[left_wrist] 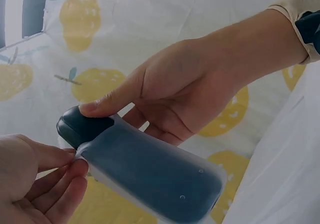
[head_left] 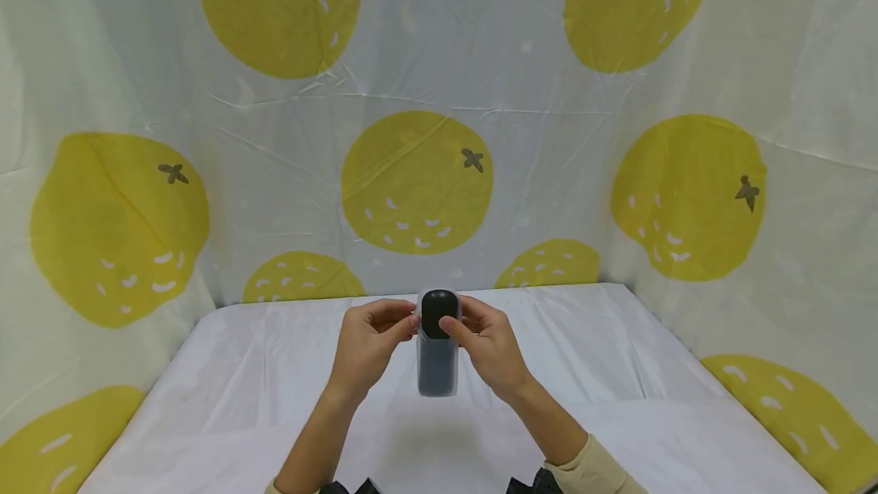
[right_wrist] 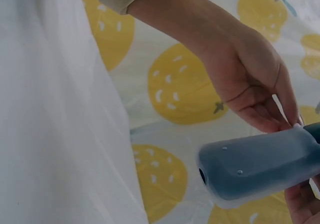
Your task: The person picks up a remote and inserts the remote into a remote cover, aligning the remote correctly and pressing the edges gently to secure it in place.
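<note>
Shows black at the top of the handheld device [head_left: 437,306] and runs blue-grey below, through a milky case [head_left: 437,376]. Reads plain white across the surface [head_left: 583,372], out to both far corners. Shows pale grey-white on the curtain [head_left: 535,181] beyond the far and side edges, with big yellow fruits [head_left: 417,193] patterned in white dashes and grey-brown stems. Goes beige at the sleeves [head_left: 597,467], near-black at the wrist straps [left_wrist: 310,28].

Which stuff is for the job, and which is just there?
For the job: dark gadget, partly inside the frosted cover; left hand, pinching the cover; right hand, holding the gadget.

Just there: fruit-print curtain; white cloth.
</note>
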### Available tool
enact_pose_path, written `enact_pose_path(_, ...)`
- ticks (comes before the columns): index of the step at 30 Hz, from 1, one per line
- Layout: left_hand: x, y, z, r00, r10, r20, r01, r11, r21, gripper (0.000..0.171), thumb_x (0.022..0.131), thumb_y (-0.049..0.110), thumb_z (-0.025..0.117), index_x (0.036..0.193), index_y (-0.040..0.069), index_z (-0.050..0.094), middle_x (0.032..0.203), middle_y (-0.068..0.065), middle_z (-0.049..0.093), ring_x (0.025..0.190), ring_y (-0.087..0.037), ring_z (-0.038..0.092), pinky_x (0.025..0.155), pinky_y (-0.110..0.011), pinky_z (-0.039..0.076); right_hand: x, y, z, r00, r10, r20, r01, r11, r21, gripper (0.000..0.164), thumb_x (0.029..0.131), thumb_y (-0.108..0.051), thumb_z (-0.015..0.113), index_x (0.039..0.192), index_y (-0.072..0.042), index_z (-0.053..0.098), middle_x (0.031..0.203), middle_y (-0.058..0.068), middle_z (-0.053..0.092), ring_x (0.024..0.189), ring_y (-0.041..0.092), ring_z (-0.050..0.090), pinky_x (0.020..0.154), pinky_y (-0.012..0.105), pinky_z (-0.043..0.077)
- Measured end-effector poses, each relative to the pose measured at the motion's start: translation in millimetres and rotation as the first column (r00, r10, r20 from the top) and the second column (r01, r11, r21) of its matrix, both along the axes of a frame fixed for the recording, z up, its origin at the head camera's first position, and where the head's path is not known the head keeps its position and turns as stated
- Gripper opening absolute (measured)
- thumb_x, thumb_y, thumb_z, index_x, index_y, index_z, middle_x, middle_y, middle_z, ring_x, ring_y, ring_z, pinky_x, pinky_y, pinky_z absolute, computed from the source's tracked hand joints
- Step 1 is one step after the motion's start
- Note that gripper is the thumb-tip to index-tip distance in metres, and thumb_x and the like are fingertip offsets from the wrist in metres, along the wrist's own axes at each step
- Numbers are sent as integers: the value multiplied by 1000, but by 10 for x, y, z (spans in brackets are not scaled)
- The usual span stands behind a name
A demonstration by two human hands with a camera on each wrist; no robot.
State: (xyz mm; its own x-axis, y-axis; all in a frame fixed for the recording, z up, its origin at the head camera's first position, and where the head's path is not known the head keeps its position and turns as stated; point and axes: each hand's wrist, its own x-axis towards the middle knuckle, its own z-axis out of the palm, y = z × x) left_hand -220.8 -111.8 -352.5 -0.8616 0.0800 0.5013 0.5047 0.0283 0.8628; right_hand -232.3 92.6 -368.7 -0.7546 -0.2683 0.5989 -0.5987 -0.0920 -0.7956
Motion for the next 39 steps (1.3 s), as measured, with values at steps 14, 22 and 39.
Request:
enact_pose_path(14, 75, 34, 3, 934, 182, -308, -261, 935, -239, 8, 95, -3, 72, 96, 1, 78, 84, -4, 72, 69, -12, 65, 64, -28, 58, 6, -29, -25, 997, -61, -51, 65, 995, 75, 27, 99, -6, 70, 126, -4, 71, 108, 8, 73, 90, 25, 74, 73, 36, 61)
enact_pose_path(22, 114, 134, 45, 993, 115, -22, -112, 988, 106, 9, 95, 0, 73, 95, -8, 76, 81, -16, 69, 70, -19, 64, 70, -26, 57, 30, -28, -17, 981, -142, -130, 153, 985, 82, 26, 97, -6, 73, 123, -5, 72, 102, 6, 74, 86, 22, 74, 64, 39, 63)
enact_pose_path(39, -46, 176, -129, 998, -25, -60, 31, 995, 98, 20, 88, 4, 83, 107, 0, 79, 100, -11, 73, 94, -24, 67, 80, -32, 59, -7, -7, 13, 995, -96, -39, 97, 995, 8, 24, 97, -4, 72, 122, -3, 73, 105, 10, 73, 86, 26, 74, 69, 40, 63)
